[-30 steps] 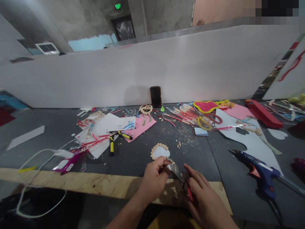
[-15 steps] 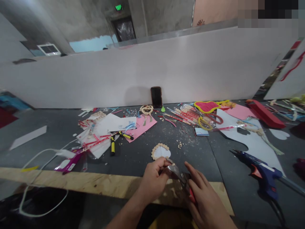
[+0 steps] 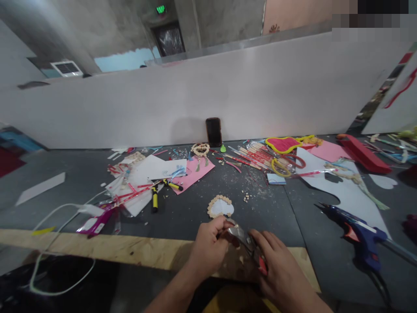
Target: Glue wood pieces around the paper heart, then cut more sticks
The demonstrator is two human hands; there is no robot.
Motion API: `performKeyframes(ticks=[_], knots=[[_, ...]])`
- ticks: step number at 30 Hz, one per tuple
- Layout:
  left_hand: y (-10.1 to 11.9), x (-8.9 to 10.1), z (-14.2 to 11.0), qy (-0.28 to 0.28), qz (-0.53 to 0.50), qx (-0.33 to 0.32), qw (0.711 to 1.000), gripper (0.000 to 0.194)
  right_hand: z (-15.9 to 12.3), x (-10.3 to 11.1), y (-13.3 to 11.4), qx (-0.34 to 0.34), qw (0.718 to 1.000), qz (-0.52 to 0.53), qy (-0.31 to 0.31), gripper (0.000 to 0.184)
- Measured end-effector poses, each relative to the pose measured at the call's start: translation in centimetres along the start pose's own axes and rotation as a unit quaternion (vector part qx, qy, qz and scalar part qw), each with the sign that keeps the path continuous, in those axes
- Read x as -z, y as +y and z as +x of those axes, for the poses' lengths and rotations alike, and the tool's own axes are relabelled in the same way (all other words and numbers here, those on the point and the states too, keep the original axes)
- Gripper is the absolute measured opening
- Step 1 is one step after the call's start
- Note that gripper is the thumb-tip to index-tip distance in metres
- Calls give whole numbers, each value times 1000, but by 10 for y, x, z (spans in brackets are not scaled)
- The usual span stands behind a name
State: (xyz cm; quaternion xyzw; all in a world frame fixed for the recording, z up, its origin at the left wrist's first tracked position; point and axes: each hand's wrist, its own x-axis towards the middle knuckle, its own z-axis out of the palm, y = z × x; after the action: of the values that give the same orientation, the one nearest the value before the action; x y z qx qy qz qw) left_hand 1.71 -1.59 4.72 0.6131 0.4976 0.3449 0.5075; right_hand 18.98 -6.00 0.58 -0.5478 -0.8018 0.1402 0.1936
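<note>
My right hand is wrapped round the red handles of metal pruning shears, whose jaws point up and left. At those jaws my left hand is closed in a pinch; a small pale bit shows by the blades, but what the fingers hold is mostly hidden. Just beyond my left fingers lies a white paper heart, its left and upper edge lined with small pale wood-coloured pieces. Several loose pale bits are scattered to its right.
A blue glue gun lies at right, its cord trailing down. Yellow-black pliers and a purple glue gun with a white cable lie left. A phone leans on the white partition. Scissors, sticks and paper fill the back.
My right fingers, spread before, have closed round the shears' handles, and the handles have come together. My left hand stays almost where it was.
</note>
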Motion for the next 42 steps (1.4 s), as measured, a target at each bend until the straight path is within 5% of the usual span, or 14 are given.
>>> performKeyframes(ticks=[6,13,19,24,29,33,36,42], knots=[[-4,-2,3,-1,-48,1,999,14,1,3,2,-25,999,-30,-21,52],[-12,3,14,-174,-219,114,953,20,-6,4,0,-6,998,-63,28,64],[-14,8,19,-233,-239,150,930,29,-9,9,1,7,997,-70,23,60],[-17,1,17,-225,-259,143,929,31,-7,10,1,1,998,-57,13,36],[-19,-5,17,-169,-220,89,957,31,-5,12,10,-48,997,-49,38,43],[-22,3,22,-131,-158,72,976,29,-3,18,26,-118,991,59,26,32],[-20,10,26,-113,-109,43,987,27,0,21,38,-167,958,235,11,32],[-12,25,51,-58,36,-37,997,25,16,16,55,-309,820,478,64,48]])
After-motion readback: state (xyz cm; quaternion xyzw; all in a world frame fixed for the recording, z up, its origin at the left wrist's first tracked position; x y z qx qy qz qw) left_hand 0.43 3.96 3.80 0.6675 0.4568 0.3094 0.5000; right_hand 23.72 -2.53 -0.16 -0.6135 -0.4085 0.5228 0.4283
